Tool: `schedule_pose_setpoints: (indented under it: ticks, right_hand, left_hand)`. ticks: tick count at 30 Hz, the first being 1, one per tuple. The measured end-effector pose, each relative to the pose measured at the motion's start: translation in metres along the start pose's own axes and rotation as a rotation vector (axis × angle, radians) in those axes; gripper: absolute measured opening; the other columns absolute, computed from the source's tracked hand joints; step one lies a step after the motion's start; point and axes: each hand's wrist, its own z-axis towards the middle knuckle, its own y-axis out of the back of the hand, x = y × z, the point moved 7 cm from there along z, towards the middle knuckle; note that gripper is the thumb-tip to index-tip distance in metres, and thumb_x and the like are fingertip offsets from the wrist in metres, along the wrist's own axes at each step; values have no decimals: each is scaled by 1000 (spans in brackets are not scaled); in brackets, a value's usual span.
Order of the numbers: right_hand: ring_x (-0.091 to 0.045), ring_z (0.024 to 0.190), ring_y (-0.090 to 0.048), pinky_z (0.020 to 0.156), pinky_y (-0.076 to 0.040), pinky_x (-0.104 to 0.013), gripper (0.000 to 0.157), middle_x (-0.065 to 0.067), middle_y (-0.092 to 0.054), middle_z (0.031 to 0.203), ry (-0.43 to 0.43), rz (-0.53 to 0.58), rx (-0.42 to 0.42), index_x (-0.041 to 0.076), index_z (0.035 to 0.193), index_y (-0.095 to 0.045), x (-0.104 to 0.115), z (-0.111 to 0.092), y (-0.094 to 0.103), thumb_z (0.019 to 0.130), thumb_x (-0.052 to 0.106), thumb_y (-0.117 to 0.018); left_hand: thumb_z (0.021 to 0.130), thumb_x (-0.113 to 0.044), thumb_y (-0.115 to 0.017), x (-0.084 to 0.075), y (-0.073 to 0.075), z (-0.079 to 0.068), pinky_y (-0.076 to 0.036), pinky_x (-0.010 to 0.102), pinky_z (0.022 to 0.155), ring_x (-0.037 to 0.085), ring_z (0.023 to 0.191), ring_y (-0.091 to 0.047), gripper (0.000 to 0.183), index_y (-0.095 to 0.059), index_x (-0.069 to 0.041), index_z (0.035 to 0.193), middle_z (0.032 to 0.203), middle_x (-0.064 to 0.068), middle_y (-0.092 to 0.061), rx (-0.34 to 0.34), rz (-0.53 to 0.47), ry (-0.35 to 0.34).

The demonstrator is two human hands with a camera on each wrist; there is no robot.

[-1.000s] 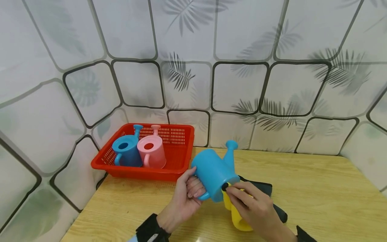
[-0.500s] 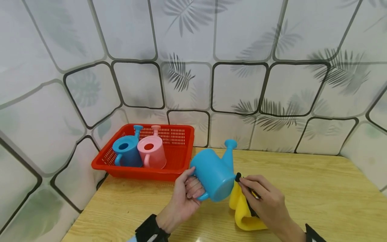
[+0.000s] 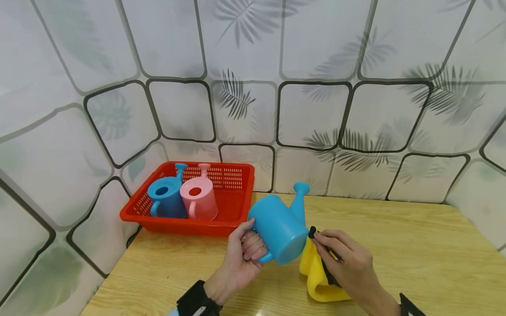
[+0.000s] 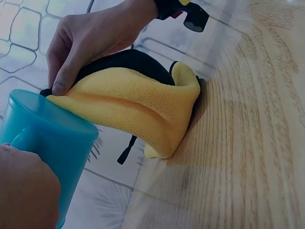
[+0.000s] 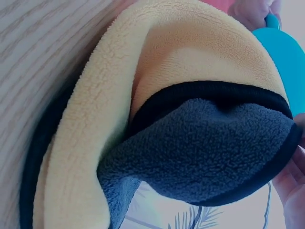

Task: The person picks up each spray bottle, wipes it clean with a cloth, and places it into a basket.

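Note:
My left hand grips the handle of a light blue watering can. The can is tilted, its base turned toward the lower right and its spout pointing up. With thumb and fingertips my right hand pinches the dark edge of a cloth, right beside the can's base. This cloth is fluffy, yellow on one face and dark grey on the other, with a black border. In the left wrist view the cloth drapes from the right hand down to the table, a short dark loop hanging beneath it.
A red plastic basket stands on the wooden table at the back left. Inside it are a darker blue watering can and a pink one, both upright. A patterned curtain surrounds the table at the back and sides.
My right hand has drawn the cloth rightward, away from the face of the can's base, and the cloth has folded differently. Over the last half second, hands and can have hardly moved.

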Motion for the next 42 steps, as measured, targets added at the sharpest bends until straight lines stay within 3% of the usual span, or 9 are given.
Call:
schedule_pose_setpoints:
  ticks: [13,18,28,36,42]
  right_hand:
    - [-20,68,-70,54,-60,-32,47,-9,-73,81,-7,-6,49,2,83,-76,5,0,-6,98,39,-51]
    - [-22,71,-70,56,-61,-32,45,-10,-73,82,32,38,53,2,83,-76,12,-2,-10,98,36,-52]
    - [-22,77,-70,62,-60,-41,47,-10,-72,86,58,109,143,1,87,-75,26,-2,-23,100,36,-47]
    - [-19,72,-67,61,-60,-26,37,-9,-67,82,210,175,103,1,84,-73,47,-5,-33,100,25,-51]
    - [-14,71,-64,57,-58,-21,37,-6,-65,84,239,183,138,4,85,-73,58,-10,-40,102,26,-48]
  left_hand:
    - [91,-28,-59,-1,1,2,-33,19,42,8,41,-32,44,-36,-18,55,48,-6,-30,-11,-2,-11]
    - [92,-28,-58,0,0,3,-32,19,41,8,40,-32,45,-36,-17,54,47,-5,-30,-7,-4,-25]
    - [92,-28,-59,-2,0,3,-33,19,41,8,40,-33,45,-38,-17,54,47,-6,-32,-34,-12,-43]
    - [92,-29,-58,-1,-2,4,-32,18,40,8,40,-32,45,-38,-17,54,47,-6,-31,-24,-11,-46]
    - [93,-29,-57,0,-2,4,-32,18,40,8,40,-32,45,-37,-18,53,48,-6,-30,-20,-13,-35]
